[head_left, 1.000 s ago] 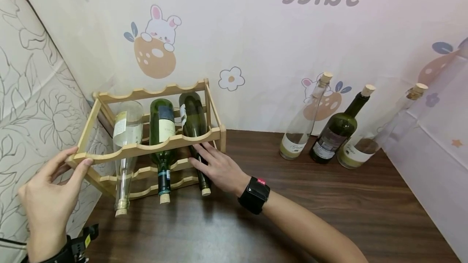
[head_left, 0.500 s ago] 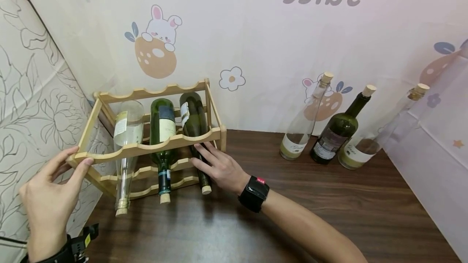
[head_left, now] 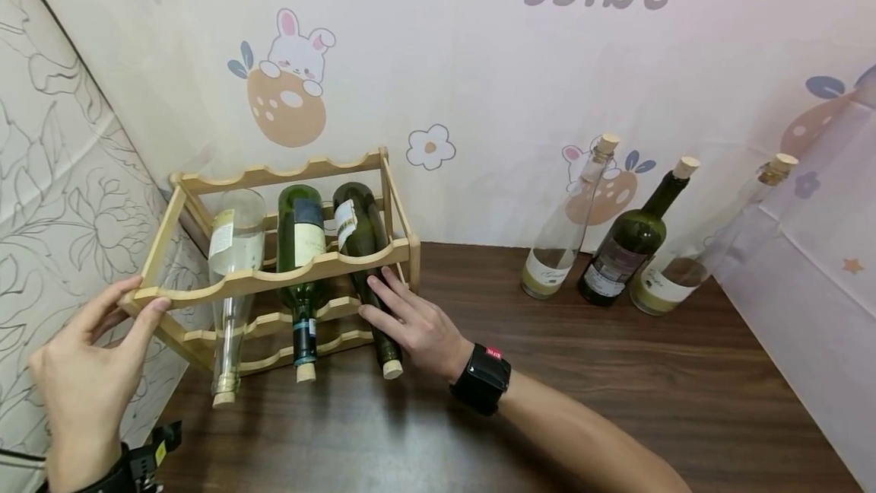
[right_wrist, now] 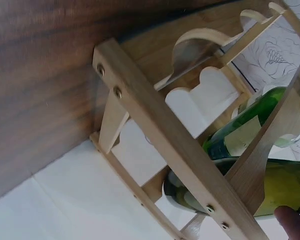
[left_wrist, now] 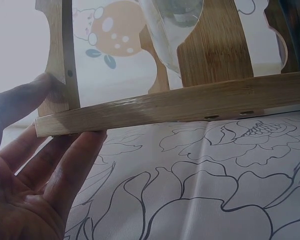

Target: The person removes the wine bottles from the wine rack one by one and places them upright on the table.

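- The dark bottle (head_left: 369,233) in the wooden rack (head_left: 274,280) pokes out more at the front than a second ago, and its cork (head_left: 392,369) is lower now.
- The right hand (head_left: 424,329) has moved a bit with it. Its fingers are spread and touch the bottle's neck; I can't tell if they curl under.
- The left hand (head_left: 85,367) still pinches the rack's front corner.
- A clear bottle (head_left: 236,246) and a green bottle (head_left: 308,249) lie beside the dark one.
- The rack is near the left wall (head_left: 61,196). Brown table (head_left: 472,280) stretches from it to three standing bottles (head_left: 619,257).
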`<state>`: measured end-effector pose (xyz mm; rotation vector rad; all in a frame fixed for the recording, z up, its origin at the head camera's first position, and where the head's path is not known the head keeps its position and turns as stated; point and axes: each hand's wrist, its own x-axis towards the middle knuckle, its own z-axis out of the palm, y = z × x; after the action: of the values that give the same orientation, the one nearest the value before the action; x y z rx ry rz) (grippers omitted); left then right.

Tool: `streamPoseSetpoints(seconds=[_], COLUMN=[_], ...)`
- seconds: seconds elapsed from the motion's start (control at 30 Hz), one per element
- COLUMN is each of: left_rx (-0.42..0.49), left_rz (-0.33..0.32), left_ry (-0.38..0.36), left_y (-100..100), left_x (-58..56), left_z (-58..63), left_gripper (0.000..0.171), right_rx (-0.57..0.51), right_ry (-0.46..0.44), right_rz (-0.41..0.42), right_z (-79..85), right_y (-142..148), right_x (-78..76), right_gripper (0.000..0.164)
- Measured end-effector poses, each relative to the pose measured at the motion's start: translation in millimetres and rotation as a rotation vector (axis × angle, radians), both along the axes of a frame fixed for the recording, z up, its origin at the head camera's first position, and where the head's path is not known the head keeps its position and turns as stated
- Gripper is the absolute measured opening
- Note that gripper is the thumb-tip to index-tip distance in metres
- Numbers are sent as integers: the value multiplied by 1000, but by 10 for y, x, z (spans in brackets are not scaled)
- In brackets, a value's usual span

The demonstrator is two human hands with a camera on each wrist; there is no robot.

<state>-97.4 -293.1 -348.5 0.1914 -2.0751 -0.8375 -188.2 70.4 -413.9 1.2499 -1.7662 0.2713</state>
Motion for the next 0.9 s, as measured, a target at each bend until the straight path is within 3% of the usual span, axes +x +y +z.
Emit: streamPoseSetpoints(seconds=[0.33,0.6,0.9], left_rx=[-2,18,21], left_rz=[16,14,7], left_ry=[-2,-4,-19], left_y=[-23,3,11], left_x=[-11,-10,4], left_z=[-23,-8,0], left_gripper=[41,40,40], right_rx=[-50,-77,-127], right_ry=[-52,-60,-50], right_rz=[73,86,158], right_z=[-102,-50,32], right_y=[64,114,182], right_x=[126,264,479], right_gripper=[34,33,32])
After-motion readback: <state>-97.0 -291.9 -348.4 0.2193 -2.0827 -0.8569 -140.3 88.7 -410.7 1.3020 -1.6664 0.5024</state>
